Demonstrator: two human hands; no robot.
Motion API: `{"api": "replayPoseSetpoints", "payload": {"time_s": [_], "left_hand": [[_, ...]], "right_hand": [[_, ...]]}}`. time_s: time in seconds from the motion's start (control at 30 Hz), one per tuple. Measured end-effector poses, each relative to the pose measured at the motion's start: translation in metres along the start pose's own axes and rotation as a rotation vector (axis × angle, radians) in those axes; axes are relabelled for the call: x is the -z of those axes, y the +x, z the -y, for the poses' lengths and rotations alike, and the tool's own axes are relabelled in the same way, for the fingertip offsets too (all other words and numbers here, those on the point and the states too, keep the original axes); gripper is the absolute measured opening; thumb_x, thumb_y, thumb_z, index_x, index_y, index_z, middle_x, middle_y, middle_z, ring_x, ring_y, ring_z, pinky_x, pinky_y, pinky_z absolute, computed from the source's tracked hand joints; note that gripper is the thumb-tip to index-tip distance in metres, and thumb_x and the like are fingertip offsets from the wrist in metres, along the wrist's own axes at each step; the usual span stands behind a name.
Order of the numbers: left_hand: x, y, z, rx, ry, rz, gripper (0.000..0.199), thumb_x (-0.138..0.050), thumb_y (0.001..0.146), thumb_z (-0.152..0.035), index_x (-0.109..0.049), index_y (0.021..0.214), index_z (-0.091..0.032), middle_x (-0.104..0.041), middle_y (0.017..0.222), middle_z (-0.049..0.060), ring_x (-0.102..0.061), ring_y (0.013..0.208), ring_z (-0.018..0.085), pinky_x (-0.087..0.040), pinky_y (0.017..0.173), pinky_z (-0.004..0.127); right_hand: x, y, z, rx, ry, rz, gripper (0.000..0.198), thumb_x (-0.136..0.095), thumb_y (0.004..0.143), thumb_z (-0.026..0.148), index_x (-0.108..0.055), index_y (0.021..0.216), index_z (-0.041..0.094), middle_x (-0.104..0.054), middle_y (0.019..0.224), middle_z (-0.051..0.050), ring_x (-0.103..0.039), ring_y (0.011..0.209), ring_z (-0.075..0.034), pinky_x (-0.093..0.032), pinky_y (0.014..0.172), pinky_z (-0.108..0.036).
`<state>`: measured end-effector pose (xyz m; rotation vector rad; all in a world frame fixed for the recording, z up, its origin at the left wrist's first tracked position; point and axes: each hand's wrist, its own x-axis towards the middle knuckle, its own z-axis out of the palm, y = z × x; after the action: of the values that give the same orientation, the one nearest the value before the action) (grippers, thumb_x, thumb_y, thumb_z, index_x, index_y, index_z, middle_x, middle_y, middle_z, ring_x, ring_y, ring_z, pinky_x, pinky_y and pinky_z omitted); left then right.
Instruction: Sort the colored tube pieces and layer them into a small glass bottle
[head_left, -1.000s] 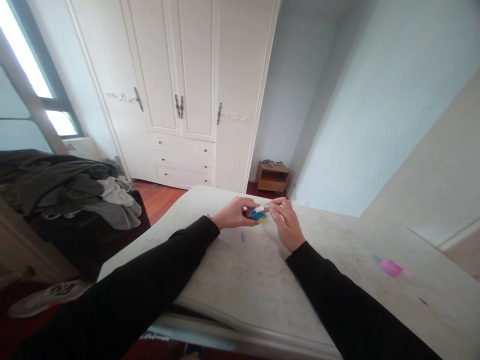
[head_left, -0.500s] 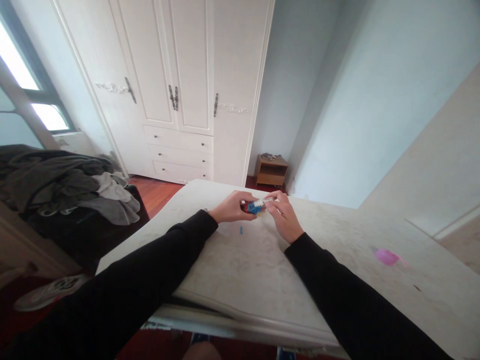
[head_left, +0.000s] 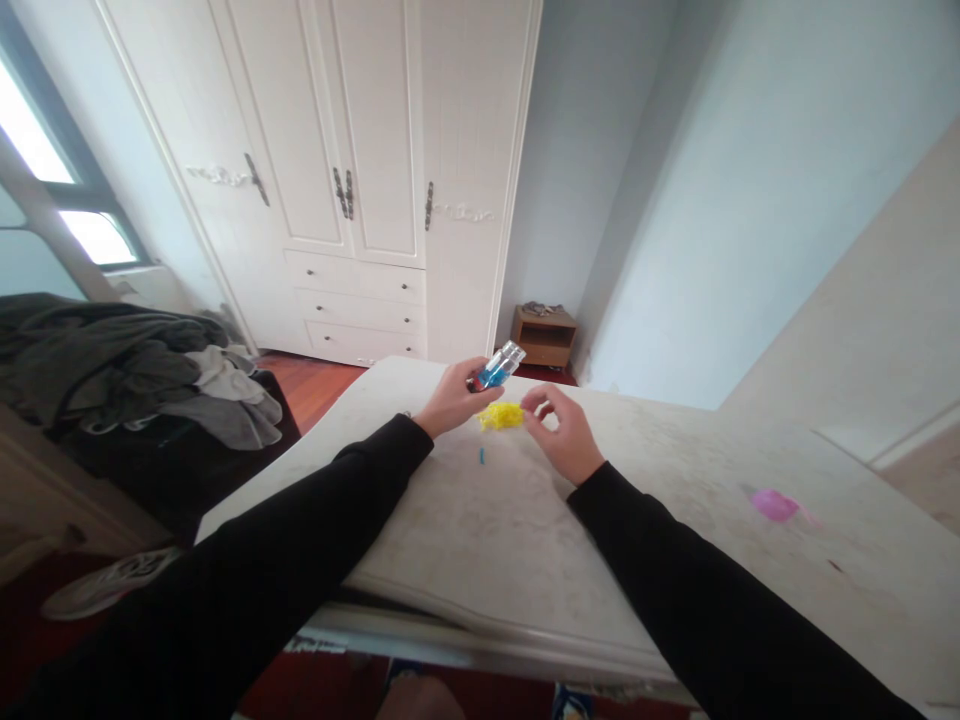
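My left hand (head_left: 455, 395) is wrapped round a small clear bottle (head_left: 504, 365) with blue and red contents. The bottle leans up and to the right, its clear narrower end pointing away from me. Below it, a loose heap of thin yellow pieces (head_left: 501, 415) lies on the white tabletop (head_left: 480, 540). At the heap's right end, the curled thumb and fingers of my right hand (head_left: 562, 435) pinch at the yellow pieces; the fingertips are small and slightly blurred. A single short blue piece (head_left: 481, 456) rests on the table nearer to me.
A pink object (head_left: 776, 506), perhaps a balloon, and a small dark sliver (head_left: 835, 566) lie on the table's right side. Beyond the table stand a white wardrobe (head_left: 375, 130) and a low wooden nightstand (head_left: 544, 335). Clothes (head_left: 150, 365) are piled at left.
My left hand has raised and tilted the bottle upward, uncovering the yellow heap. My right hand has come away from the bottle's end and sits at the heap's right edge.
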<state>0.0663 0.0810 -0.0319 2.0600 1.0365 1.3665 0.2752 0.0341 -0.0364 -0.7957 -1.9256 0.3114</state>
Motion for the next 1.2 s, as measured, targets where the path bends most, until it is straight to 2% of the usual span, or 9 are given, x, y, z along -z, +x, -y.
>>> {"api": "replayPoseSetpoints", "payload": {"time_s": [0.07, 0.17, 0.3, 0.4, 0.53, 0.6, 0.73, 1.0, 1.2], "left_hand": [[-0.001, 0.001, 0.002, 0.008, 0.006, -0.041, 0.021, -0.069, 0.080, -0.035, -0.061, 0.087, -0.017, -0.052, 0.070, -0.004, -0.047, 0.063, 0.011, -0.036, 0.057, 0.023], [-0.002, 0.002, 0.004, -0.023, 0.028, -0.038, 0.019, -0.069, 0.079, -0.033, -0.061, 0.087, -0.016, -0.055, 0.072, -0.003, -0.048, 0.065, 0.011, -0.038, 0.059, 0.023], [-0.003, 0.003, 0.005, -0.068, 0.081, -0.028, 0.018, -0.071, 0.076, -0.029, -0.064, 0.085, -0.015, -0.057, 0.074, -0.003, -0.049, 0.068, 0.011, -0.041, 0.063, 0.023], [-0.002, 0.004, 0.009, -0.078, 0.117, -0.027, 0.024, -0.075, 0.074, -0.028, -0.069, 0.093, -0.015, -0.064, 0.084, 0.000, -0.056, 0.074, 0.013, -0.045, 0.067, 0.024], [0.001, 0.006, 0.017, -0.120, 0.150, -0.020, 0.037, -0.080, 0.072, -0.028, -0.074, 0.106, -0.015, -0.069, 0.097, 0.005, -0.062, 0.082, 0.017, -0.049, 0.076, 0.028], [0.002, 0.006, 0.019, -0.145, 0.171, -0.009, 0.040, -0.080, 0.072, -0.027, -0.076, 0.111, -0.016, -0.069, 0.096, 0.005, -0.063, 0.083, 0.017, -0.049, 0.079, 0.029], [0.001, 0.005, 0.020, -0.119, 0.195, 0.028, 0.048, -0.079, 0.072, -0.027, -0.077, 0.120, -0.020, -0.064, 0.092, 0.002, -0.062, 0.079, 0.016, -0.049, 0.075, 0.029], [0.000, 0.003, 0.018, -0.165, 0.154, 0.182, 0.046, -0.077, 0.074, -0.026, -0.077, 0.121, -0.020, -0.062, 0.094, 0.003, -0.063, 0.082, 0.016, -0.049, 0.076, 0.028], [-0.001, 0.003, 0.015, -0.157, 0.140, 0.164, 0.048, -0.079, 0.075, -0.029, -0.077, 0.122, -0.020, -0.061, 0.091, 0.003, -0.061, 0.078, 0.016, -0.048, 0.073, 0.028]], "right_hand": [[-0.009, -0.004, -0.006, 0.086, -0.001, 0.267, 0.026, -0.059, 0.084, 0.011, -0.068, 0.105, 0.023, -0.070, 0.109, -0.007, -0.063, 0.105, -0.025, -0.053, 0.093, -0.044], [-0.023, -0.007, -0.012, 0.148, -0.032, 0.470, 0.030, -0.065, 0.085, 0.011, -0.073, 0.111, 0.023, -0.066, 0.128, -0.011, -0.056, 0.123, -0.029, -0.043, 0.111, -0.054], [-0.037, -0.005, -0.012, 0.084, -0.043, 0.505, 0.013, -0.067, 0.086, 0.010, -0.073, 0.087, 0.022, -0.065, 0.122, -0.009, -0.056, 0.118, -0.027, -0.044, 0.109, -0.051], [-0.040, -0.003, -0.008, 0.072, -0.068, 0.495, 0.017, -0.064, 0.084, 0.005, -0.064, 0.079, 0.021, -0.065, 0.112, -0.008, -0.055, 0.111, -0.026, -0.046, 0.104, -0.046], [-0.027, 0.001, -0.005, 0.025, -0.018, 0.321, 0.012, -0.053, 0.090, 0.012, -0.054, 0.085, 0.022, -0.060, 0.091, -0.005, -0.056, 0.088, -0.022, -0.048, 0.084, -0.038], [-0.015, 0.004, -0.006, -0.017, 0.003, 0.128, 0.010, -0.049, 0.096, 0.022, -0.052, 0.086, 0.023, -0.057, 0.084, -0.003, -0.054, 0.078, -0.020, -0.047, 0.075, -0.036], [0.003, 0.010, -0.011, -0.052, -0.019, -0.255, 0.009, -0.048, 0.096, 0.026, -0.055, 0.090, 0.023, -0.059, 0.090, -0.004, -0.058, 0.083, -0.020, -0.048, 0.078, -0.036], [-0.003, 0.009, -0.013, -0.100, 0.030, -0.249, 0.003, -0.059, 0.089, 0.026, -0.059, 0.089, 0.023, -0.068, 0.086, -0.004, -0.066, 0.084, -0.021, -0.054, 0.080, -0.038], [-0.001, 0.008, -0.009, -0.080, 0.042, -0.258, 0.007, -0.058, 0.090, 0.026, -0.061, 0.096, 0.023, -0.070, 0.095, -0.005, -0.068, 0.088, -0.022, -0.056, 0.082, -0.039]]}}
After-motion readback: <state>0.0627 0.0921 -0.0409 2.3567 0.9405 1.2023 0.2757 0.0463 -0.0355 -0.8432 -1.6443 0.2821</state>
